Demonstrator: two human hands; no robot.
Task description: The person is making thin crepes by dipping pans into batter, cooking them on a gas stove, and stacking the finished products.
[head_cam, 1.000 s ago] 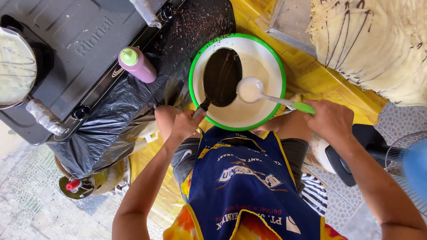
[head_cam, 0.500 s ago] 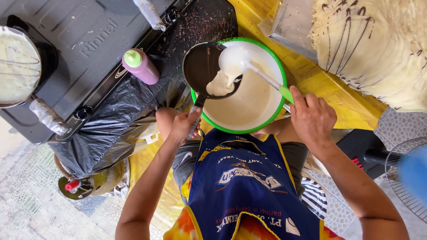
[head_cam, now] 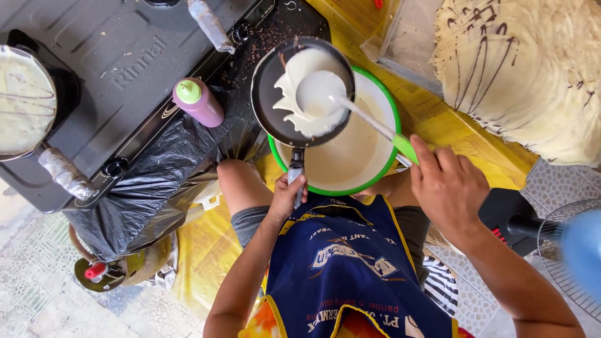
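A small round black frying pan (head_cam: 300,94), partly coated with pale runny batter, hangs over the far rim of a green-rimmed white bowl of batter (head_cam: 382,172); the left hand (head_cam: 289,195) is closed around the pan's handle. The right hand (head_cam: 447,188) pinches the green handle of a white ladle (head_cam: 322,94), whose cup sits over the pan's batter. Just left stands a purple squeeze bottle with a green cap (head_cam: 198,102) on a dark stove (head_cam: 113,75), and a stack of thin pale crepes (head_cam: 532,69) lies to the right.
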